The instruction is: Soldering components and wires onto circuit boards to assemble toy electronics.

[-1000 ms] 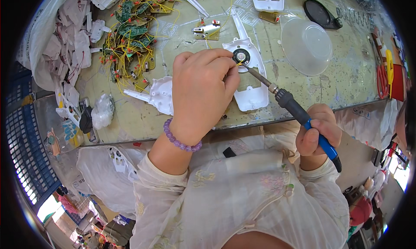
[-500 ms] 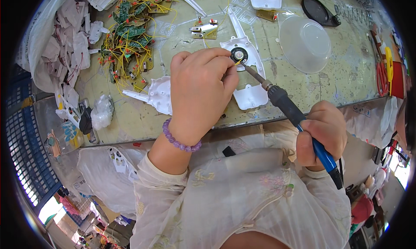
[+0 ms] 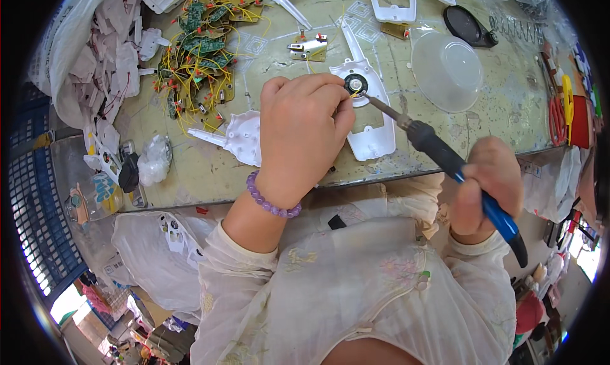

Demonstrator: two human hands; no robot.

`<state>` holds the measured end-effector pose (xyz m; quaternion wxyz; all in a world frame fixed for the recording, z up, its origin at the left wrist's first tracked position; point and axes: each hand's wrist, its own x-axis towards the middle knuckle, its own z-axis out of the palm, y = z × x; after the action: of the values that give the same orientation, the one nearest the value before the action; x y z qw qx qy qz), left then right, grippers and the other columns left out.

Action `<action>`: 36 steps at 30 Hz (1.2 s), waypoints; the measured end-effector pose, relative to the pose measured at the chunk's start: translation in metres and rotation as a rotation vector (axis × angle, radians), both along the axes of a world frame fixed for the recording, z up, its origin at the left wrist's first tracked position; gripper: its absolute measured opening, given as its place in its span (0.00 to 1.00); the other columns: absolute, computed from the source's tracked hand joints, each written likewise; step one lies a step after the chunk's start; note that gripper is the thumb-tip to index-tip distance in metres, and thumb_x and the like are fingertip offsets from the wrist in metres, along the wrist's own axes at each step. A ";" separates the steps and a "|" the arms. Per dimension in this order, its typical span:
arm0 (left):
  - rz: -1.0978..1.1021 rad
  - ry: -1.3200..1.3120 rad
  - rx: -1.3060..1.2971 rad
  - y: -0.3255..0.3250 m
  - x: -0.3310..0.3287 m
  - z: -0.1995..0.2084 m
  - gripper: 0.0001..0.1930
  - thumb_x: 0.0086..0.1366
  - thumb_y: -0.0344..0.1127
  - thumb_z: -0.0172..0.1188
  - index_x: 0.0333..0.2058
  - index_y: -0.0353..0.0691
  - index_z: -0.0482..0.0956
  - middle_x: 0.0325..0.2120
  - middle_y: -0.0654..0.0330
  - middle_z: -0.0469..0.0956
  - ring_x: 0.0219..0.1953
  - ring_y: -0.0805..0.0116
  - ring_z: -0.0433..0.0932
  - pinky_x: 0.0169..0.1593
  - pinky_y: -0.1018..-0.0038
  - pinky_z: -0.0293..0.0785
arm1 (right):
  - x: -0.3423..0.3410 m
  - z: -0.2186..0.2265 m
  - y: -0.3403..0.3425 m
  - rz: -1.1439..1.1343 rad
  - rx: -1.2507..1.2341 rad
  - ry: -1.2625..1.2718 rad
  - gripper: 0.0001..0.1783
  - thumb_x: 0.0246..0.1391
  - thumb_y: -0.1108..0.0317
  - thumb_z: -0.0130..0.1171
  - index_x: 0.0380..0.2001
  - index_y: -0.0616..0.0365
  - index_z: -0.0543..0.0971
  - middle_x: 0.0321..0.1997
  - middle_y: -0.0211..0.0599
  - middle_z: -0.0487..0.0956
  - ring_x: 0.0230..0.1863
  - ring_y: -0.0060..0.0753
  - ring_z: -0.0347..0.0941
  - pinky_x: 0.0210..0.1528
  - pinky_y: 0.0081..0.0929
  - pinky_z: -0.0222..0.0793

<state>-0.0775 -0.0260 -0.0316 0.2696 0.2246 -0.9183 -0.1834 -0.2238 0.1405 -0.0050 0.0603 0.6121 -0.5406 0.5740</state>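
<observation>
A blue and black soldering iron (image 3: pixel 438 150) is gripped in my right hand (image 3: pixel 486 187), its metal tip at the lower right rim of a small round speaker (image 3: pixel 356 84). The speaker sits in a white plastic housing half (image 3: pixel 372 139) with a long handle. My left hand (image 3: pixel 305 123), wearing a purple bead bracelet (image 3: pixel 270 205), is closed in a pinch beside the speaker. A yellow wire (image 3: pixel 355 96) shows at its fingertips; the fingers partly hide it. Behind the hand lies a small circuit board (image 3: pixel 309 49). Another white shell piece (image 3: pixel 243 136) is partly covered by my left wrist.
Tangled green circuit boards (image 3: pixel 200 47) with yellow wires are heaped at the left, beside a bag of white plastic parts (image 3: pixel 101 53). To the right are a translucent lid (image 3: pixel 447 72), a black round part (image 3: pixel 467 25), a coiled spring (image 3: pixel 511 29) and red-handled scissors (image 3: pixel 556 120).
My right hand and the soldering iron have shifted right, the tip drawing slightly away from the speaker's middle. My left hand keeps its pinch beside the speaker. The whole view has shifted a little.
</observation>
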 end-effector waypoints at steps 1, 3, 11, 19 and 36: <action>-0.008 -0.012 0.000 0.000 0.000 0.000 0.02 0.49 0.29 0.63 0.23 0.41 0.79 0.30 0.64 0.80 0.33 0.67 0.77 0.42 0.68 0.62 | -0.002 -0.001 0.006 0.003 -0.017 -0.034 0.06 0.42 0.76 0.58 0.27 0.63 0.73 0.15 0.36 0.68 0.13 0.33 0.60 0.16 0.28 0.55; -0.002 -0.012 0.006 0.000 0.001 0.000 0.02 0.49 0.29 0.63 0.23 0.41 0.79 0.30 0.64 0.80 0.33 0.67 0.77 0.42 0.68 0.62 | -0.003 0.000 0.018 -0.010 0.131 -0.009 0.07 0.53 0.70 0.49 0.31 0.64 0.68 0.18 0.40 0.67 0.18 0.32 0.60 0.23 0.31 0.58; -0.040 0.003 -0.070 0.000 0.003 0.007 0.03 0.51 0.30 0.64 0.27 0.41 0.81 0.31 0.64 0.80 0.36 0.67 0.76 0.48 0.65 0.63 | -0.009 -0.039 0.029 -0.142 -0.147 -0.192 0.08 0.49 0.73 0.53 0.30 0.68 0.71 0.18 0.39 0.69 0.15 0.30 0.60 0.19 0.27 0.54; 0.016 -0.090 -0.002 0.015 0.007 0.014 0.04 0.52 0.31 0.65 0.28 0.45 0.81 0.28 0.66 0.78 0.35 0.68 0.75 0.52 0.61 0.61 | -0.009 -0.041 0.028 -0.097 -0.141 -0.241 0.07 0.48 0.74 0.55 0.30 0.66 0.71 0.17 0.38 0.69 0.14 0.29 0.59 0.18 0.26 0.53; 0.086 -0.032 -0.171 0.017 -0.005 -0.001 0.05 0.45 0.30 0.65 0.23 0.44 0.77 0.27 0.65 0.73 0.38 0.64 0.71 0.46 0.62 0.59 | -0.006 -0.046 0.021 0.007 -0.022 -0.158 0.08 0.48 0.72 0.49 0.31 0.66 0.68 0.18 0.40 0.67 0.16 0.29 0.59 0.20 0.29 0.56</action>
<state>-0.0828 -0.0095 -0.0331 0.2805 0.2428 -0.9244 -0.0887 -0.2298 0.1617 -0.0511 0.0221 0.5663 -0.5350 0.6266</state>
